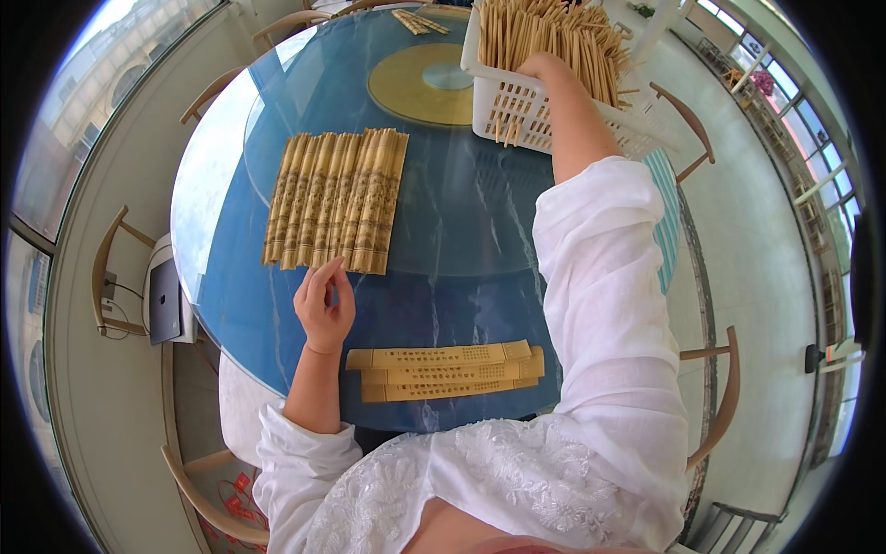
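Observation:
My right hand reaches into a white slatted plastic basket heaped with plain wooden chopsticks; its fingers are hidden among them. Several thin sticks poke out through the basket's side. My left hand rests loosely curled by the near edge of a row of long tan tubes with dark mottled bands, lying side by side on the table. Nothing shows between its fingers, and whether they touch the tubes is unclear. Close to my body lie overlapping tan paper strips with printed characters.
The round table has a blue marbled glossy top with a gold disc in the middle. A few banded tubes lie at its far edge. Wooden chairs stand around it. At left a dark laptop leans against a white stand.

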A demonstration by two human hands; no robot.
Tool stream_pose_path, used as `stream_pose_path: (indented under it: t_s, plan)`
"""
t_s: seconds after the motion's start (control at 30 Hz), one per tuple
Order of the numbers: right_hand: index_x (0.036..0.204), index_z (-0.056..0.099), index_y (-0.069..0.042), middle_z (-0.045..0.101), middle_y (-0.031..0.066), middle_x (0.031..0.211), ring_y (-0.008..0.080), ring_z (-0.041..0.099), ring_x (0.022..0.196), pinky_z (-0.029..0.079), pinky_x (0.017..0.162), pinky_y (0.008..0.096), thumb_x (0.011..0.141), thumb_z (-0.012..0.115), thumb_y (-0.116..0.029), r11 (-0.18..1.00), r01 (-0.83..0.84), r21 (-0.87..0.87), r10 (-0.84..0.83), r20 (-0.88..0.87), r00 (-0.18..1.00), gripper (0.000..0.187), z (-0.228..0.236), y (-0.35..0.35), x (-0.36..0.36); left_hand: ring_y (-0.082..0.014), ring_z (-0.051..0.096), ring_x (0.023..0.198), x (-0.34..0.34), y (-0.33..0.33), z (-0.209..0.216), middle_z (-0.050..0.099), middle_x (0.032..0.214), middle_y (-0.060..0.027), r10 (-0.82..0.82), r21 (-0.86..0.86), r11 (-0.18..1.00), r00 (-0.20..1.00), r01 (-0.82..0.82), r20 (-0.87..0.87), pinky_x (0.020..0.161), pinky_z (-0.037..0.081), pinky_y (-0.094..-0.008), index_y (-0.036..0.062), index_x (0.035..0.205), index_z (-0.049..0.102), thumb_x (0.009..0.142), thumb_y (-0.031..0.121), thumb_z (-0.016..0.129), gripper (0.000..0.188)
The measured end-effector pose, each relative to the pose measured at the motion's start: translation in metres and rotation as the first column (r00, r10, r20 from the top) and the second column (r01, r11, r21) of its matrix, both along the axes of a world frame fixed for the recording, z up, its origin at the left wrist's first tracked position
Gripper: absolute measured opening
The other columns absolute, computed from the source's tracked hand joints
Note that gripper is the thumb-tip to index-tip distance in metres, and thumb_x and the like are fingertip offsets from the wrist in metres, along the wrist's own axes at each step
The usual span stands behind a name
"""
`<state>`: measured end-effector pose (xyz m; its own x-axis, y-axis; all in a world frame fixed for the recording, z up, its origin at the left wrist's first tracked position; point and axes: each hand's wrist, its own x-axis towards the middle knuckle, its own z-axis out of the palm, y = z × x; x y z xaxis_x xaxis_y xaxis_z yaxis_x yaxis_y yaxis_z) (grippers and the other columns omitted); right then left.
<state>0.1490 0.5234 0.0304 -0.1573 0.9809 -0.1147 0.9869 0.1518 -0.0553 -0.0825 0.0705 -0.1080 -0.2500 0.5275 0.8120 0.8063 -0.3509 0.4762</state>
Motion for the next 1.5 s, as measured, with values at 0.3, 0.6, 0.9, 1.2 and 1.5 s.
stream_pose_path:
  t_s: [0.3, 0.6, 0.9, 1.2, 1.5]
  plan:
    - [0.117, 0.071, -0.012, 0.065, 0.0182, 0.12, 0.0331, 0.065, 0.105, 0.052, 0.084, 0.0432, 0.082, 0.068, -0.031, 1.0, -0.014, 0.027, 0.009, 0.157, 0.988, 0.039, 0.007, -0.002, 0.004, -0.0104, 0.042, 0.047, 0.0, 0.002, -0.004, 0.057, 0.067, -0.0035, 0.016, -0.005, 1.0, 1.0, -0.016, 0.023, 0.044, 0.032, -0.0239, 0.0023, 0.101, 0.067, 0.082, -0.008, 0.063, 0.022]
    - [0.118, 0.07, -0.012, 0.061, 0.0175, 0.128, 0.0336, 0.063, 0.108, 0.051, 0.086, 0.0472, 0.081, 0.071, -0.029, 0.995, 0.002, -0.098, 0.001, 0.027, 1.0, 0.041, 0.005, -0.003, 0.002, -0.0108, 0.043, 0.046, -0.002, -0.001, -0.003, 0.059, 0.067, -0.0046, -0.001, -0.034, 0.999, 0.999, 0.003, 0.046, 0.044, 0.033, -0.0238, 0.0022, 0.101, 0.067, 0.082, -0.008, 0.062, 0.022]
    - [0.118, 0.056, 0.001, 0.067, 0.0168, 0.083, 0.0246, 0.065, 0.068, 0.05, 0.058, 0.0387, 0.095, 0.053, -0.036, 0.861, 0.183, 0.474, 0.097, -0.506, 0.857, 0.044, 0.0, -0.022, 0.008, -0.0113, 0.043, 0.046, -0.003, -0.002, -0.004, 0.058, 0.066, -0.0038, -0.015, -0.026, 1.0, 0.999, 0.017, 0.044, 0.044, 0.034, -0.0242, 0.0021, 0.102, 0.067, 0.081, -0.008, 0.062, 0.024]
    - [0.103, 0.049, 0.0, 0.055, 0.0061, 0.075, 0.0108, 0.05, 0.063, 0.043, 0.058, 0.0284, 0.1, 0.049, -0.016, 0.634, 0.002, 0.773, 0.754, -0.619, 0.221, 0.017, 0.046, -0.212, 0.017, -0.0081, 0.042, 0.047, 0.0, -0.003, -0.001, 0.058, 0.067, -0.003, -0.058, -0.015, 0.998, 0.991, 0.06, 0.118, 0.045, 0.033, -0.023, 0.0031, 0.102, 0.066, 0.083, -0.007, 0.063, 0.022]
    - [0.103, 0.049, -0.002, 0.053, 0.0037, 0.08, 0.0072, 0.048, 0.064, 0.041, 0.057, 0.0217, 0.1, 0.048, -0.007, 0.888, -0.263, 0.378, 0.328, -0.92, -0.213, 0.006, -0.065, -0.4, 0.046, -0.0214, 0.07, 0.088, 0.054, -0.029, 0.033, 0.065, 0.115, -0.0162, -0.271, -0.144, 0.515, 0.32, 0.845, 0.908, 0.076, 0.058, -0.0313, -0.0055, 0.132, 0.051, 0.103, 0.03, 0.045, 0.046]
